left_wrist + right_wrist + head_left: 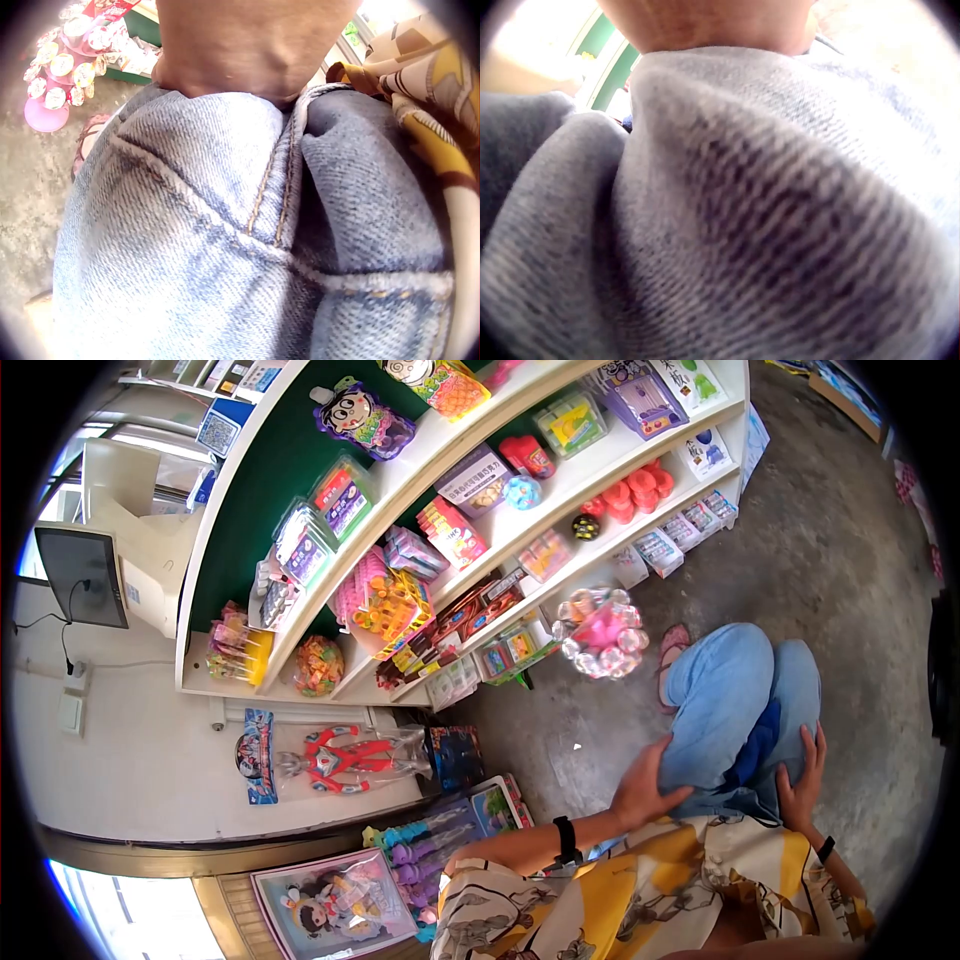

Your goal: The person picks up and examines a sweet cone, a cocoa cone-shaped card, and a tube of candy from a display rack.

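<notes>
My left hand [643, 790] rests on the thigh of the light blue jeans [722, 690], fingers spread along the denim and holding nothing. On the other leg lies my right hand [803, 780], its fingers relaxed against the outer side and likewise without an object. Denim fabric [195, 277] fills most of the left wrist view, below the back of that hand [247, 45]. The right wrist view shows close, blurred jeans [772, 210] under the other hand [712, 26]; the fingers are hidden there. A round stand of wrapped lollipops [600, 632] stands ahead of the knees.
Curved white shelves [560, 510] ahead carry packaged sweets and small toys. To the left are a boxed doll [345, 905], a bagged red and silver action figure [350, 760] and a monitor [80, 577] by the wall. Grey concrete floor [850, 550] stretches to the right.
</notes>
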Demonstrator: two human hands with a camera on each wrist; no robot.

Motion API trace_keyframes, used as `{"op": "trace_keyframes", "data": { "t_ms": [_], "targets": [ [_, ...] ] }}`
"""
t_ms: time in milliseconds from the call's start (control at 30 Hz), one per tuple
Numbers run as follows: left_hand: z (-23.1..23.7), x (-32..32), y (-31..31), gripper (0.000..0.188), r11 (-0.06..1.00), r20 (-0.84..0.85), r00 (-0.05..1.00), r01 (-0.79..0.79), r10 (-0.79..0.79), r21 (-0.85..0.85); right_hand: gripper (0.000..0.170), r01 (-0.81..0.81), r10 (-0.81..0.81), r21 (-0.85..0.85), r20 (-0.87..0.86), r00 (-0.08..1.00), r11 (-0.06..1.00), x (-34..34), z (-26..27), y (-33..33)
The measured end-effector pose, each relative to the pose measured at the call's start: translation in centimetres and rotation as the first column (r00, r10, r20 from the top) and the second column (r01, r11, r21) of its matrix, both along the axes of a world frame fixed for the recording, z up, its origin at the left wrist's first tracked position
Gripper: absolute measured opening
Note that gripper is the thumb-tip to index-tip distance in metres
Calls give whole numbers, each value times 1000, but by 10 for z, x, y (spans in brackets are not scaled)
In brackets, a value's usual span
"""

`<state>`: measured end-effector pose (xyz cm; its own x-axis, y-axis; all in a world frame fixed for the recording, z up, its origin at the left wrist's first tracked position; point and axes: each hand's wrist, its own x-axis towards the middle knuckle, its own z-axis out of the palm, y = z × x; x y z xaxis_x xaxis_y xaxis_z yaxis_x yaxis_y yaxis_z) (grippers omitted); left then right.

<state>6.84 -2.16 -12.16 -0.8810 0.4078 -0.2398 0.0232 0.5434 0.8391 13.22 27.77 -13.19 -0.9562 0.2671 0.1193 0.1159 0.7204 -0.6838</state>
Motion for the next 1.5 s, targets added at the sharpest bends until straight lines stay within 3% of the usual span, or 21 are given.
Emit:
{"op": "trace_keyframes", "data": {
  "t_ms": [500,1500],
  "targets": [
    [-7,2,1,85,1000,-70,997,-13,13,-2,63,8,-9,27,50,999,1000,2,1,1],
    [-7,1,0,85,1000,-46,999,3,-3,1,61,12,-13,32,25,1000,999,2,3,-1]
  ]
}}
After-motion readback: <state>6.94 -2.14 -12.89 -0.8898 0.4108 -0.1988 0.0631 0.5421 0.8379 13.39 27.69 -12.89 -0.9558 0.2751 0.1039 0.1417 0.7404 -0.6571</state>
